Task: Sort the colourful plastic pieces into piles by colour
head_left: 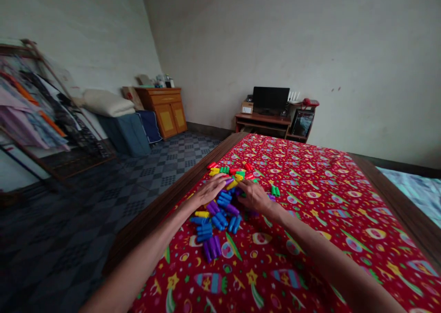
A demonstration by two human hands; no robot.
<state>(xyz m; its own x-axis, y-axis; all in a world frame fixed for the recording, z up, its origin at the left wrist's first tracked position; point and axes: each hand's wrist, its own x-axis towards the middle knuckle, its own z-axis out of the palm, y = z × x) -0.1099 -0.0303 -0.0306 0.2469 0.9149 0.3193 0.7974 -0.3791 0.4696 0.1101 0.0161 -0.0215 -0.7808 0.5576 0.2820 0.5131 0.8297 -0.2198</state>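
A loose pile of small, bullet-shaped plastic pieces in several colours lies on the red patterned cloth [285,276]. My left hand [211,190] rests over the pile's left side, fingers stretched forward, its tips beside a purple piece [228,182]. From the right, my right hand [254,196] reaches in with bent fingers. Its fingertips are partly hidden among the pieces, close to a yellow piece [238,178]. Nearer to me are blue pieces [204,231] and purple pieces [212,247] side by side. Red pieces [248,167] lie beyond my hands, and green pieces [275,191] to the right.
The cloth covers a surface with dark wooden edges [151,221]. Beyond stand a desk with a monitor [271,98] and a wooden cabinet [168,113]. A clothes rack [44,55] is on the left. Bluish bedding [409,189] lies at the right.
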